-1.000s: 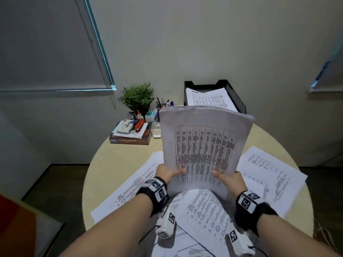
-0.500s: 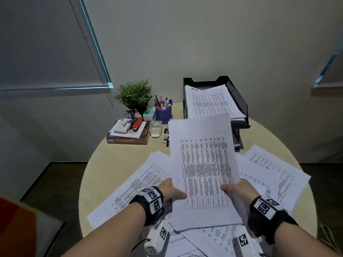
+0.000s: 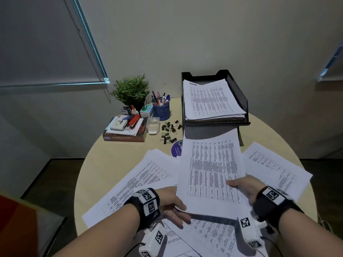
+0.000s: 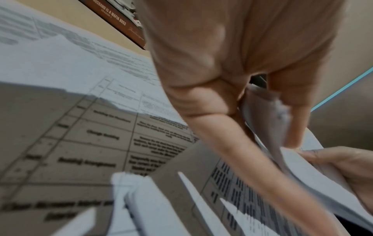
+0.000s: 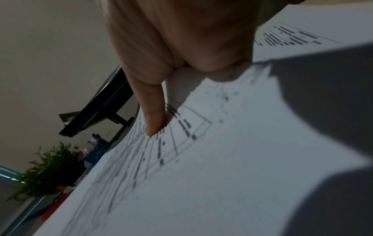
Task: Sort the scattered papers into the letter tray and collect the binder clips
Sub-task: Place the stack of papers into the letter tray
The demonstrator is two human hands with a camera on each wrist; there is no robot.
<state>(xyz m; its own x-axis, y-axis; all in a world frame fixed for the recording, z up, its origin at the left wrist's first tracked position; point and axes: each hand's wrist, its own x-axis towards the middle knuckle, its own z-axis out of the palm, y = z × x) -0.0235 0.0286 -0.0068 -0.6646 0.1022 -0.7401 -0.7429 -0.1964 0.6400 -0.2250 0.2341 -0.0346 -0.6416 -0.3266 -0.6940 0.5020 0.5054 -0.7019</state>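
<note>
Left of the held sheaf (image 3: 210, 169), the left hand (image 3: 171, 205) has let go and hangs with fingers loosely spread over loose papers (image 3: 130, 184). The right hand (image 3: 243, 188) now pinches the sheaf alone, lowered from upright. Beyond it the letter tray (image 3: 239, 93) awaits; binder clips (image 3: 169, 130) lie left of it, uncollected.

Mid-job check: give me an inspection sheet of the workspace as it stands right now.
Surface: round beige table.
Job's things: letter tray already holds papers; loose sheets scattered; binder clips uncollected.
Clutter: plant, pen cup, book stack.
Grippers: right hand pinches held stack; left hand off it, fingers relaxed.
Cables: thin wires by the wrist cameras.
Surroundings: wall, window blinds.
</note>
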